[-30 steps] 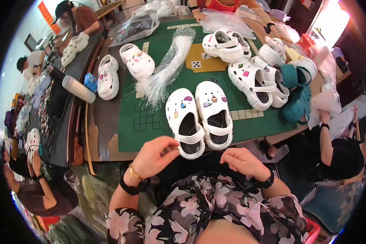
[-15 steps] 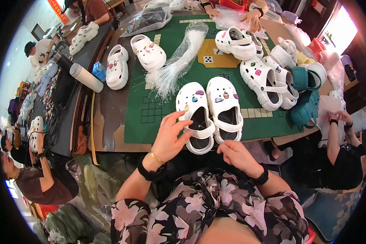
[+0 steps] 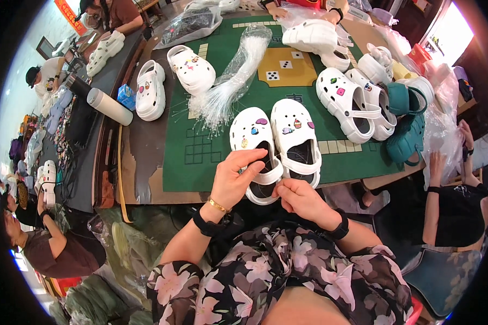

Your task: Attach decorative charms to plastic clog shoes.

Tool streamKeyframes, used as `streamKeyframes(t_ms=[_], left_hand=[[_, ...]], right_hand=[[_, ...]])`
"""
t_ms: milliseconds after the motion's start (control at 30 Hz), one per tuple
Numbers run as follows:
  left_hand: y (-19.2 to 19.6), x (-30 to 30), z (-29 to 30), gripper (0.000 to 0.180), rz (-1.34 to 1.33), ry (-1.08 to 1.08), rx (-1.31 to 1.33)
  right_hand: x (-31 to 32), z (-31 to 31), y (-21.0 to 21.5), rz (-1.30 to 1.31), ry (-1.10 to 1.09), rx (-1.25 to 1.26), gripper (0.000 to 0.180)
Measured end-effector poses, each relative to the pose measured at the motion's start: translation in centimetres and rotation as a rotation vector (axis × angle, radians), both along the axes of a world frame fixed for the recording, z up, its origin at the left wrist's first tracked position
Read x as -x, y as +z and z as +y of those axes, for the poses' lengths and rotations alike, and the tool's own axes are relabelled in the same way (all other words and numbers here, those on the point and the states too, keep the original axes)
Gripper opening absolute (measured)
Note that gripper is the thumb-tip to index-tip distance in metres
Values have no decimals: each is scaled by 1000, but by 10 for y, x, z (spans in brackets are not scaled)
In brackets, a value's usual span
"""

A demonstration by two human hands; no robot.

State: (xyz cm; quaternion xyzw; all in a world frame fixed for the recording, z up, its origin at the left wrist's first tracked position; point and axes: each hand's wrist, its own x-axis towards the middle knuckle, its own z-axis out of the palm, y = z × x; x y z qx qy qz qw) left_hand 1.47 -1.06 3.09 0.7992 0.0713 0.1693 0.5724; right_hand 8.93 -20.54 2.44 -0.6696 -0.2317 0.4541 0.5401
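A pair of white clogs with small colourful charms stands before me at the table's near edge, the left clog [image 3: 250, 130] touching the right clog [image 3: 294, 127]. My left hand [image 3: 230, 179] lies over the left clog's strap, thumb and forefinger drawn together at the foot opening. Anything between those fingertips is too small to make out. Behind the heels, my right hand [image 3: 303, 201] is closed in a pinch, its fingertips by the left clog's heel strap; what it grips cannot be made out. Beyond the clogs lies a bundle of thin clear plastic strands [image 3: 214, 108] in a clear bag.
More white clogs [image 3: 341, 97] and teal clogs [image 3: 406, 138] crowd the right side of the green mat [image 3: 195, 170]. Single white clogs [image 3: 150, 89] lie at left, near a white bottle [image 3: 109, 107]. Across the table, another person's hands [image 3: 333, 15] handle a clog and plastic.
My left fingers have closed together at the left clog's opening. My right hand has moved left to its heel. Across the table, a white clog has been tipped over.
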Motion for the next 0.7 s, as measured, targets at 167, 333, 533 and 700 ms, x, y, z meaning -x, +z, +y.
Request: streamKeyframes(t_ms=[167, 333, 533, 700], left_hand=[[6, -3, -7, 24, 86, -11, 161], [13, -1, 15, 29, -79, 105, 365], [23, 1, 34, 30, -124, 109, 467], [30, -6, 30, 28, -230, 115, 728]], right_hand=[[2, -1, 5, -10, -4, 4, 24], [-4, -27, 17, -13, -39, -9, 19], [-20, -77, 7, -837, -201, 31, 7], [-29, -102, 13, -1345, -263, 247, 12]])
